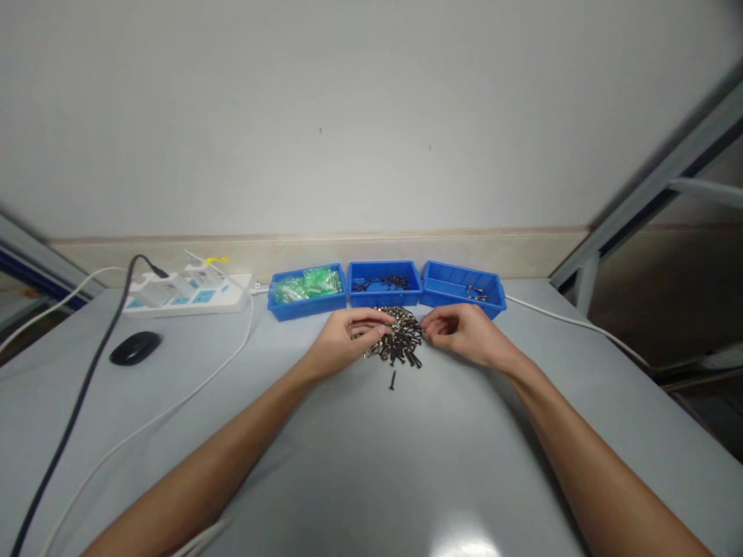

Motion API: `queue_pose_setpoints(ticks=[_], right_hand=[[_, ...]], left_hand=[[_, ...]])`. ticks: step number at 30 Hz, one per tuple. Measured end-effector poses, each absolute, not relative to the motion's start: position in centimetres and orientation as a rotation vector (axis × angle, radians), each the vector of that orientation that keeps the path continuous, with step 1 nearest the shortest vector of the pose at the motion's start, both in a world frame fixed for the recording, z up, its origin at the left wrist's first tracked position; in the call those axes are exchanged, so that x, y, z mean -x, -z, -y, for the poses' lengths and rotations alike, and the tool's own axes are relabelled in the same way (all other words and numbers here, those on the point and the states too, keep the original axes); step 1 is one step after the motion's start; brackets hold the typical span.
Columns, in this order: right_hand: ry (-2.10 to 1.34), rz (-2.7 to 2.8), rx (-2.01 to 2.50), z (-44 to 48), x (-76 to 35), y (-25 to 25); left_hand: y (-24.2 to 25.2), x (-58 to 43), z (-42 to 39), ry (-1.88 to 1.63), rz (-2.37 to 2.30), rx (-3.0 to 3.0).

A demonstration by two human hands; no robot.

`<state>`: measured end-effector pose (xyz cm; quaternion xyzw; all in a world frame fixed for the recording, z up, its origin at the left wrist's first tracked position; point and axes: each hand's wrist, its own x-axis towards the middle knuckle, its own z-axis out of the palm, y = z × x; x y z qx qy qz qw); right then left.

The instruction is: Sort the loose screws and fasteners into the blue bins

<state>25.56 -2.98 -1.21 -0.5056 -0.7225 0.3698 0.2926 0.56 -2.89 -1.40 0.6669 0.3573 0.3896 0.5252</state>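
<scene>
A heap of screws (400, 334), some dark and some brassy, lies on the grey table below the blue bins. My left hand (344, 338) reaches over the heap's left side, its fingers curved and the thumb a little apart from the forefinger. At the right edge of the heap is my right hand (458, 333), with fingers curled and tips drawn together against the screws. Whatever is between those fingertips is too small to make out. One dark single screw (392, 380) lies apart, nearer to me.
Behind the heap stand a left blue bin (290, 311) with green-and-clear plastic pieces, a middle blue bin (384, 298) with dark screws, and a right blue bin (450, 275) with a few brassy screws. Leftward are a power strip (232, 300), a black mouse (135, 348) and cables.
</scene>
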Motion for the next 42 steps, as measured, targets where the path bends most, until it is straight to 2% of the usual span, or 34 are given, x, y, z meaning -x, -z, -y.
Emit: queue_pose_setpoints(ticks=[12, 20, 30, 34, 38, 42], right_hand=[[-1.330, 1.664, 1.192, 3.9, -25.1, -1.0], [-1.549, 1.543, 1.002, 4.1, -24.4, -0.8], [-1.648, 1.487, 0.950, 4.3, -23.9, -0.7], [-1.526, 1.497, 1.014, 4.0, -24.0, -0.7], [-1.075, 1.666, 1.244, 3.4, -24.8, -0.2], [-0.714, 1.966, 1.379, 3.1, -25.9, 0.5]], left_hand=[[1.1, -1.1, 4.2, -0.976, -0.850, -1.726], [1.4, -1.8, 4.5, -0.980, -0.784, -1.662], [0.6, -1.7, 4.6, -0.946, -0.777, -1.514], [0.6, -1.9, 3.6, -1.020, -0.844, -1.478], [0.5, -2.0, 1.2, -1.280, -1.002, -1.397], [0.5, -2.1, -0.8, -1.350, -0.991, -1.332]])
